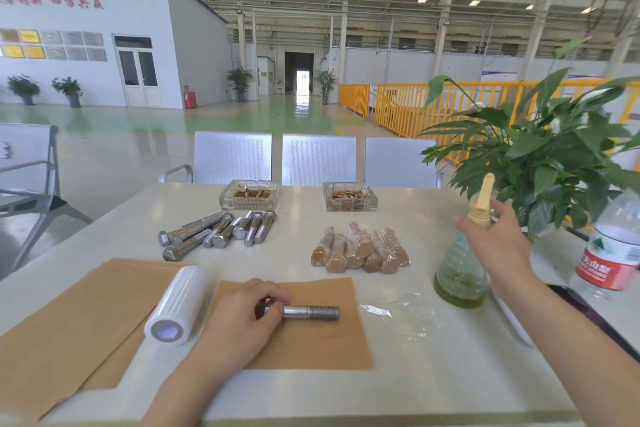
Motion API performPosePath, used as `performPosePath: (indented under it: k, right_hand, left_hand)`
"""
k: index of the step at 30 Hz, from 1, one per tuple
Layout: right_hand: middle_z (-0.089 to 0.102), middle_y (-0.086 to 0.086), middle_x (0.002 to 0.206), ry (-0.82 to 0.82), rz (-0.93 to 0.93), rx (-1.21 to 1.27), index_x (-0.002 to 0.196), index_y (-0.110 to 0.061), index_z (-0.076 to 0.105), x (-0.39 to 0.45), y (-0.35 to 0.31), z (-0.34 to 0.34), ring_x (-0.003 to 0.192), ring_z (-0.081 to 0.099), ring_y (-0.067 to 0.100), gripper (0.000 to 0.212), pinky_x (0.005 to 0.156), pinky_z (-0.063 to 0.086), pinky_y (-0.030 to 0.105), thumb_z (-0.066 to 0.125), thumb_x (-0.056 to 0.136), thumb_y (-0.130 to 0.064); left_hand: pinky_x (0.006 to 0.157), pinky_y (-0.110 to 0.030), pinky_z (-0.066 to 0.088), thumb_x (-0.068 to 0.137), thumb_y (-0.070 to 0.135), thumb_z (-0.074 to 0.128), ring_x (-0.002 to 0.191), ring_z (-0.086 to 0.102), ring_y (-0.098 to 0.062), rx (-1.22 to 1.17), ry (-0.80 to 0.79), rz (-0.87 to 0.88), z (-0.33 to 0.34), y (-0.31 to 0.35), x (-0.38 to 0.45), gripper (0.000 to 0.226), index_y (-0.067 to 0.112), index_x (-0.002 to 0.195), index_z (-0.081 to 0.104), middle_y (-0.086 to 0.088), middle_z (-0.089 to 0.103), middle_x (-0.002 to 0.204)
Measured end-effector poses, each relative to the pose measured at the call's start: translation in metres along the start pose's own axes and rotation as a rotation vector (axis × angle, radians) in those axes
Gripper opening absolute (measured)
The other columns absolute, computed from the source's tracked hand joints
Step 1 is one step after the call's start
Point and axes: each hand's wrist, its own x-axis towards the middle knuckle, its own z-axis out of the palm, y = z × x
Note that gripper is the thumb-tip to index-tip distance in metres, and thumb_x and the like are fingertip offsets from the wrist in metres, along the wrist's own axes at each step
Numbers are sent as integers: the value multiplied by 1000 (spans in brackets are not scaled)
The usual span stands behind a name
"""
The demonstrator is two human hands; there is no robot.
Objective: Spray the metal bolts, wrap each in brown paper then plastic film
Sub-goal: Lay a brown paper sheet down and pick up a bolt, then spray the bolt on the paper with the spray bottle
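Observation:
A metal bolt [311, 312] lies on a sheet of brown paper [311, 347] near the table's front. My left hand [242, 319] grips its head end. My right hand [498, 243] is wrapped round the neck of a green spray bottle [459, 277] that stands on the table at the right. A roll of plastic film [178, 305] lies across the brown paper stack [69, 319] at the left. Several bare bolts [214, 232] are piled at the back left. Several wrapped bolts [360, 250] lie in the middle. A loose piece of film [398, 315] lies beside the sheet.
Two glass ashtrays [248, 194] [349, 197] stand at the table's far edge, with metal chairs [318, 159] behind them. A potted plant [554, 156] and a water bottle [613, 250] stand at the right.

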Motion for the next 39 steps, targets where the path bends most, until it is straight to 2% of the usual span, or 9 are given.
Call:
performPosePath:
  k: [4, 9, 11, 14, 18, 22, 28, 34, 39]
  right_hand:
    - [65, -4, 89, -2, -107, -42, 115, -36, 55, -2, -7, -3, 87, 60, 23, 29, 65, 35, 33, 65, 87, -33]
    - [68, 0, 81, -53, -174, -34, 95, -21, 71, -25, -40, -6, 79, 64, 23, 11, 66, 47, 35, 64, 90, -27]
    - [70, -2, 82, -237, -146, 70, 92, -21, 74, -51, -58, -3, 68, 61, 16, 7, 70, 54, 39, 68, 88, -21]
    - [73, -2, 84, -628, -44, -3, 96, -24, 75, -100, -71, 10, 60, 61, 10, 15, 58, 48, 28, 76, 81, -22]
    - [69, 4, 115, -921, 122, -216, 106, -25, 72, -154, -70, 34, 103, 64, 19, 39, 78, 55, 34, 81, 68, -22]
    - [56, 4, 114, -937, 183, -299, 117, -16, 59, -179, -71, 45, 97, 53, 15, 49, 73, 47, 29, 78, 71, -21]
    - [51, 2, 88, -895, 151, -360, 91, -16, 54, -196, -68, 47, 73, 48, 15, 24, 56, 39, 25, 72, 75, -14]
    - [57, 1, 110, -855, 165, -308, 119, -12, 63, -186, -65, 40, 94, 54, 12, 48, 70, 44, 28, 74, 74, -25]
    - [63, 4, 113, -802, 187, -251, 109, -13, 64, -158, -65, 22, 99, 59, 22, 35, 70, 46, 32, 76, 78, -24]
  left_hand:
    - [71, -12, 38, 94, 16, 66, 85, 61, -3, 24, -9, -30, 0, 2, 2, 26, 38, 83, 72, 17, 70, 88]
    - [70, -12, 38, 94, 14, 64, 84, 60, -1, 28, -11, -50, -1, 4, 4, 25, 34, 83, 73, 17, 71, 88]
    - [72, -12, 39, 94, 14, 63, 83, 60, -2, 23, -11, -56, 0, 4, 5, 25, 34, 82, 72, 17, 71, 88]
    - [71, -12, 39, 95, 13, 61, 82, 60, -2, 28, 4, -64, 0, 6, 5, 27, 33, 81, 72, 15, 71, 86]
    - [68, -8, 36, 94, 10, 57, 76, 59, -1, 84, 39, -78, 0, 8, 3, 31, 34, 78, 70, 12, 70, 82]
    - [67, -19, 38, 92, 13, 57, 71, 56, -5, 144, 52, -86, 1, 11, 3, 28, 34, 76, 66, 12, 67, 77]
    - [68, -27, 40, 86, 31, 47, 71, 57, -5, 159, 55, -95, -1, 15, -1, 21, 31, 75, 65, 14, 65, 74]
    - [74, -31, 47, 84, 35, 41, 74, 57, -6, 164, 59, -101, -3, 15, -3, 27, 29, 79, 67, 13, 67, 78]
    - [79, -33, 49, 94, 25, 48, 79, 61, -11, 169, 82, -84, -3, 11, -1, 23, 27, 82, 68, 10, 70, 82]
